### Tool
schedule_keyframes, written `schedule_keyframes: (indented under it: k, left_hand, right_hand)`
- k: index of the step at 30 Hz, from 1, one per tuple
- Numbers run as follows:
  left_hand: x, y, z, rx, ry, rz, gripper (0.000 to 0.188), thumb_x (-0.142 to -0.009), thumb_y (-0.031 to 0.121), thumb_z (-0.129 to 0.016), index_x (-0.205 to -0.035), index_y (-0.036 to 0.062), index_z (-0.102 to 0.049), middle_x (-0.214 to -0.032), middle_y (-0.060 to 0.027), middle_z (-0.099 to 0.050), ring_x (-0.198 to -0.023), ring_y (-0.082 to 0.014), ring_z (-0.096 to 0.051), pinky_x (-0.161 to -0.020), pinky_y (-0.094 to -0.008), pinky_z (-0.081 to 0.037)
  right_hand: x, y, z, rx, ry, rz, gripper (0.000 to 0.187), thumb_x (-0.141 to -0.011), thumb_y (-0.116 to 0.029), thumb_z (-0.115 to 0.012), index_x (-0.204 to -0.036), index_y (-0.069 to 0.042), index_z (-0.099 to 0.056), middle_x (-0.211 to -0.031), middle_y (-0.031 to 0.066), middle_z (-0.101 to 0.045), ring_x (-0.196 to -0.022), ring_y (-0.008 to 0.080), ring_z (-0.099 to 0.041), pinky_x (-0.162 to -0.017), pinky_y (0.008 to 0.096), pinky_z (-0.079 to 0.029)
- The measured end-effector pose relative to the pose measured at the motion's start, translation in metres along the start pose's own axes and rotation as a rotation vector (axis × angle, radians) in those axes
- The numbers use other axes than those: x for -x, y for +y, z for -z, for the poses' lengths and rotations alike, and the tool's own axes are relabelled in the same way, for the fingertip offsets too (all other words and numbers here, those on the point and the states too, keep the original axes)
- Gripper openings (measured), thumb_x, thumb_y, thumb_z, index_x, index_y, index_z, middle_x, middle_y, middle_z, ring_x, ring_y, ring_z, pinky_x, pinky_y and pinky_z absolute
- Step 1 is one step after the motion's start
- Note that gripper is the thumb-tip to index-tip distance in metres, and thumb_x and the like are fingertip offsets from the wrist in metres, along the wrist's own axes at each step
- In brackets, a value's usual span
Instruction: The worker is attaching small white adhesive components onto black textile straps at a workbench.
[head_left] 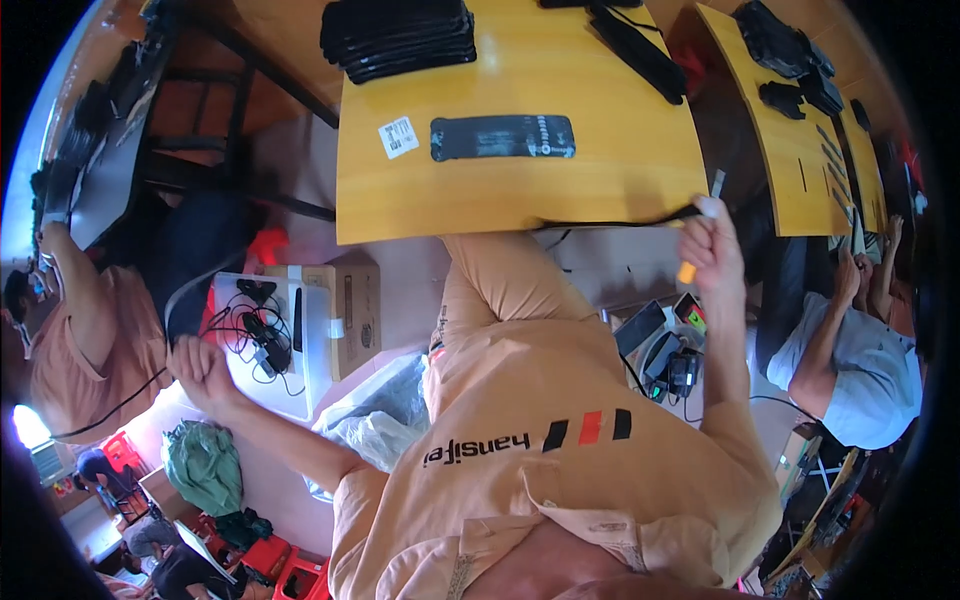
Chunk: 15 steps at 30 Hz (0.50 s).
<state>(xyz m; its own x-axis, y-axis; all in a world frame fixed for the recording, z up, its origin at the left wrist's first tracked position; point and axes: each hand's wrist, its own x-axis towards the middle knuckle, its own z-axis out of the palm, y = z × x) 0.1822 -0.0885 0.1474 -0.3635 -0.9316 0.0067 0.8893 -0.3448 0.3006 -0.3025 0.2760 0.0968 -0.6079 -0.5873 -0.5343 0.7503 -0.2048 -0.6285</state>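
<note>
My right hand [712, 248] is raised at the right front corner of the yellow table, its fingers closed round a utility knife [687, 271] with a yellow handle. A grey, blade-like tip sticks up above the fist. From this same hand a black strap [620, 223] runs left along the table's front edge. Far out to the left, my left hand [203, 372] is closed on a thin dark strip [190, 287], which arches up from the fist. Whether strip and strap are one piece, I cannot tell. On the table lies a flat black printed pouch [503, 137], touched by neither hand.
A stack of black pouches [400, 40] stands at the back left of the table [620, 120], and a white label [398, 137] lies near it. Below left is a white bin [315, 345] with cables. Co-workers sit left and right, beside other tables [765, 150].
</note>
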Motion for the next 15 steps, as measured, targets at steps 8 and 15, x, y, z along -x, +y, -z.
schedule_keyframes:
  k: [8,15]
  left_hand:
    - [-0.007,-0.046,-0.014,-0.23,-0.068,0.115,0.037,-0.092,0.012,-0.039,-0.056,0.012,-0.032,-0.045,0.001,-0.027,-0.036,-0.0059,-0.024,-0.034,-0.019,-0.021]
    - [-0.006,-0.071,-0.026,-0.309,-0.054,0.089,0.039,-0.093,0.016,-0.039,-0.054,0.0125,-0.031,-0.045,0.0008,-0.027,-0.036,-0.007,-0.024,-0.035,-0.0204,-0.022]
  right_hand:
    - [0.018,-0.057,-0.012,0.453,-0.453,0.358,0.031,-0.084,-0.023,-0.051,-0.059,-0.007,-0.043,-0.046,-0.0008,-0.039,-0.03,0.0029,-0.03,-0.03,0.0165,-0.02]
    - [0.021,-0.083,-0.053,1.607,-0.17,0.831,0.015,-0.077,-0.012,-0.056,-0.069,0.0,-0.053,-0.056,0.007,-0.05,-0.052,0.0142,-0.052,-0.047,0.0297,-0.035]
